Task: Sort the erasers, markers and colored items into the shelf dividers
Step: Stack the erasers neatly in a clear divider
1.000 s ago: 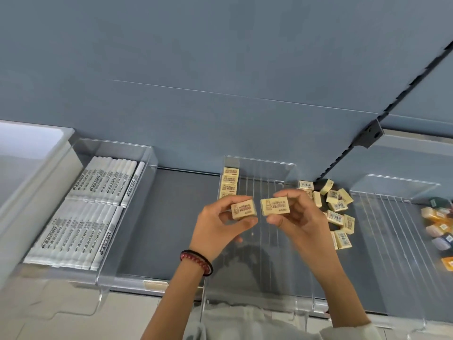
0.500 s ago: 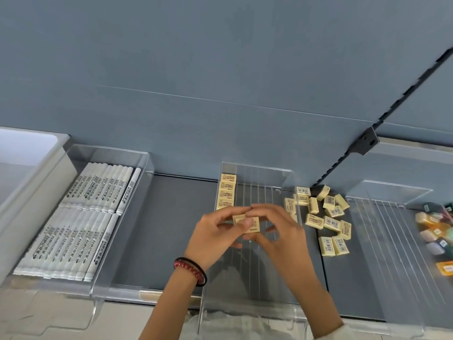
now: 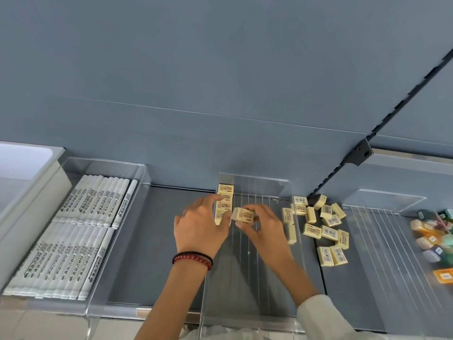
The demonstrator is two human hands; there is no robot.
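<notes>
Right hand (image 3: 261, 225) is pinching one cream eraser (image 3: 243, 214) between thumb and fingertips, holding it just above the floor of the clear middle divider tray (image 3: 282, 190), right beside the row of erasers (image 3: 225, 198) already lined up along that tray's left wall. Left hand (image 3: 198, 227) isn't gripping anything as far as I can see: its fingers are spread and fairly straight, with the tips resting against that row, and the nearest eraser in the row sits right by its thumb. There's a red bead bracelet (image 3: 193, 256) on the left wrist and a white sleeve (image 3: 321, 312) on the right arm. Over to the right, a bunch of loose erasers (image 3: 327, 224) is scattered on the grey shelf (image 3: 159, 241) just outside the middle tray, most with barcode side up, a couple tipped on edge. One more stands near the tray's right wall, but honestly can't tell through the clear plastic which side it's on. The left tray (image 3: 144, 173) is packed with white markers (image 3: 81, 229) in two neat rows, caps lined up. Far right, the right tray (image 3: 382, 200) has a jumble of colored items (image 3: 434, 231) at its outer edge: orange, green, pale ones, too blurry to name.
</notes>
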